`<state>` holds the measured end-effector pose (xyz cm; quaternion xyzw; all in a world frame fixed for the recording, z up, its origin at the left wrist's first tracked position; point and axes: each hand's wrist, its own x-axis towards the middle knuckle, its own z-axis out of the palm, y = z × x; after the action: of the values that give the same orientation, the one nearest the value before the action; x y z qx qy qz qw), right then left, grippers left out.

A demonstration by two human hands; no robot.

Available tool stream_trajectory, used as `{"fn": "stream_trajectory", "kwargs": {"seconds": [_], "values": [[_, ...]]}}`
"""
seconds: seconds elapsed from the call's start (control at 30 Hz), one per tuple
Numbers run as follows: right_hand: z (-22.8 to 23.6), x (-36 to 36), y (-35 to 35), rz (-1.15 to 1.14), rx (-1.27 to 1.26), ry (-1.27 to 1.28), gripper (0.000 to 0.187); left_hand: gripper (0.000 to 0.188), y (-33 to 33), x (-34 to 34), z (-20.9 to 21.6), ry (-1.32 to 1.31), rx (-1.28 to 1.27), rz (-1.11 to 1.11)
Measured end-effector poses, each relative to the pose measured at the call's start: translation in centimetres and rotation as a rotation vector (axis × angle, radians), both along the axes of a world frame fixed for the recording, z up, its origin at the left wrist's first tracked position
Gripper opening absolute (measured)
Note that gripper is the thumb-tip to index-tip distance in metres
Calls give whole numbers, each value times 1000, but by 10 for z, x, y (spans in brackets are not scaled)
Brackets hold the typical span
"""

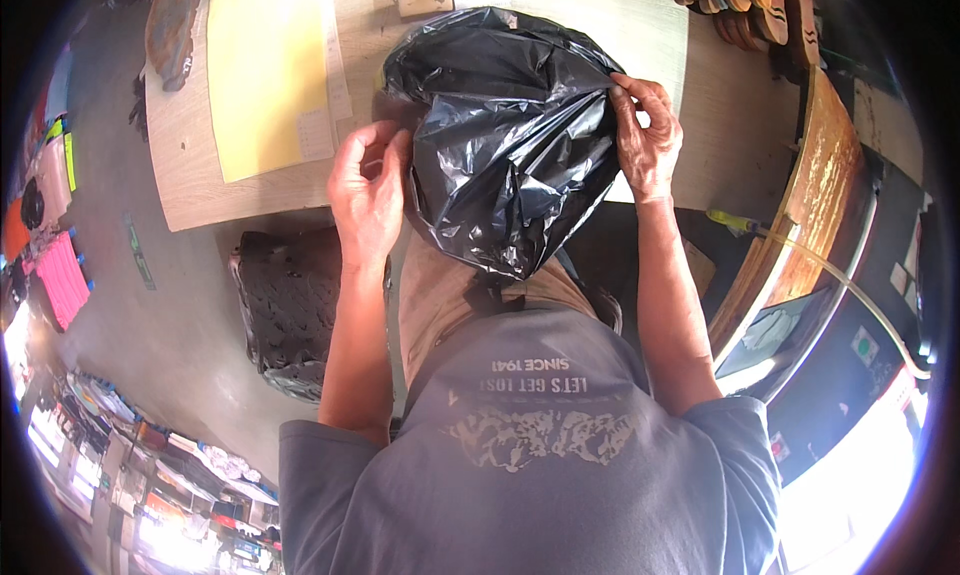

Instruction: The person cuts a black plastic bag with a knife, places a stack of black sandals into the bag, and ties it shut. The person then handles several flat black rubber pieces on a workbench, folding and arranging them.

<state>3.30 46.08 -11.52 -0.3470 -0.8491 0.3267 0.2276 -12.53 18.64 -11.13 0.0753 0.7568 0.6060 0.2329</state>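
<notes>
A shiny black plastic bag point(510, 145) spreads over the near edge of the table and hangs down over my lap, its surface creased and puffed. My right hand point(650, 140) pinches the bag's upper right edge between thumb and fingers, pulling folds toward that point. At its left side, my left hand point(370, 180) is curled with thumb and fingertips closed at the bag's rim; the exact grip is partly hidden. Whatever may be inside the bag cannot be seen.
Yellow paper point(265, 85) lies on the pale wooden table point(180, 180), left of the bag. A small block point(425, 3) sits beyond it. Several curved wooden pieces point(740, 10) are piled far right. On the floor at left stands a dark, plastic-covered bundle point(290, 310).
</notes>
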Motion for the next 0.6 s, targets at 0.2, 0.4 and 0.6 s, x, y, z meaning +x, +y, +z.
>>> {"fn": "stream_trajectory", "kwargs": {"seconds": [0.2, 0.4, 0.6], "values": [[-10, 13, -1, -142, -41, -42, 44, 15, -5, 11, -7, 44, -35, -17], [-27, 31, -16, -278, -188, -203, 48, 13, -5, 12, -19, 220, -127, -12], [-58, 35, 9, -461, -324, 38, 48, 14, -9, 8, -39, 281, -90, 86]]}}
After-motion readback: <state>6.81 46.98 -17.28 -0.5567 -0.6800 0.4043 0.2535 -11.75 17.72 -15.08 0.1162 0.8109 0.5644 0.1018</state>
